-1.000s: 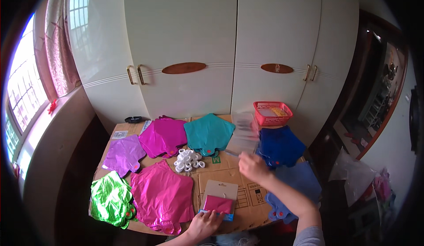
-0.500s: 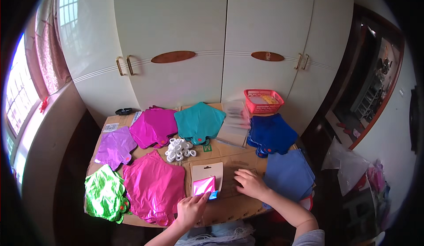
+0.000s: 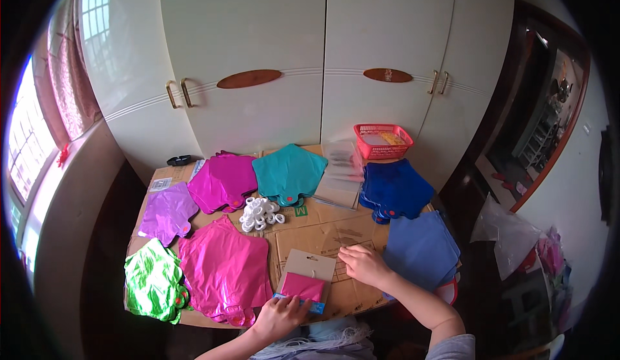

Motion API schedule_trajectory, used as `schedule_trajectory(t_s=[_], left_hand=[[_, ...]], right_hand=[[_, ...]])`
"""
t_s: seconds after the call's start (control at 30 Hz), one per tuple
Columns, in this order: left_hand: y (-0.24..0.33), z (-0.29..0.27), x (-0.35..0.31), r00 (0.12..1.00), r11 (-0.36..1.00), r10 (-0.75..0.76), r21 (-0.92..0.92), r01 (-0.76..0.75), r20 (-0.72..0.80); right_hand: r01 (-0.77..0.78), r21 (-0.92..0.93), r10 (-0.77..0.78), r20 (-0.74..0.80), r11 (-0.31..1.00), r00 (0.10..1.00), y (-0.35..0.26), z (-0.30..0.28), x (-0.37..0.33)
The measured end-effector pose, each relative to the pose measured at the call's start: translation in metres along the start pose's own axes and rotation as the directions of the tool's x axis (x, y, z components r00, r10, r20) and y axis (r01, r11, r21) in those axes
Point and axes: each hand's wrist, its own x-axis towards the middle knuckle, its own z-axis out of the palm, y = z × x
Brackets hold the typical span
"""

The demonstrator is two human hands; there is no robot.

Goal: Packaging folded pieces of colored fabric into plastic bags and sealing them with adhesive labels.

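Note:
Near the table's front edge lies a pale backing card (image 3: 315,262) with a hang hole at its top. A folded pink foil piece (image 3: 303,286) rests on the card, with a blue strip (image 3: 316,307) along the lower edge. My left hand (image 3: 281,317) has its fingers closed over that lower edge; its thumb is hidden. To the right of the card, my right hand (image 3: 365,266) lies low over the cardboard, fingers stretched toward the left, apart from the card. Nothing shows in it.
Flat foil balloons lie in stacks: green (image 3: 155,276), large pink (image 3: 223,263), lilac (image 3: 168,212), magenta (image 3: 223,180), teal (image 3: 289,172), dark blue (image 3: 395,189) and pale blue (image 3: 421,251). White rings (image 3: 259,214), clear bags (image 3: 342,166) and a red basket (image 3: 383,148) stand among or behind them.
The backing card has shifted toward me and tilted, with my left hand on its lower edge. The pink foil piece now lies more squarely on it. My right hand has barely moved.

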Motion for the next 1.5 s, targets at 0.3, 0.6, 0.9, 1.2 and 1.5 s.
schedule_trajectory(t_s=[0.3,0.6,0.9,1.2,1.5], left_hand=[[0.001,0.001,-0.001,0.999,0.999,0.018,0.031,-0.017,-0.030],[-0.001,0.008,-0.001,0.998,0.994,0.069,0.087,-0.068,-0.007],[-0.001,0.008,0.000,0.992,0.988,0.123,0.093,-0.119,-0.035],[0.003,0.005,0.001,0.986,0.983,0.161,0.095,-0.156,-0.044],[0.002,0.012,0.001,0.983,0.983,0.170,0.086,-0.164,-0.066]], right_hand=[[-0.154,0.149,0.148,0.053,0.977,0.988,0.000,0.006,0.000],[-0.329,0.367,0.319,0.091,0.870,0.944,0.002,0.013,0.009],[-0.158,0.359,0.166,0.009,0.920,0.986,-0.017,0.018,0.017],[-0.036,0.283,0.065,-0.092,0.958,0.994,-0.023,0.024,0.019],[-0.004,0.249,0.033,-0.112,0.968,0.993,-0.027,0.023,0.020]])
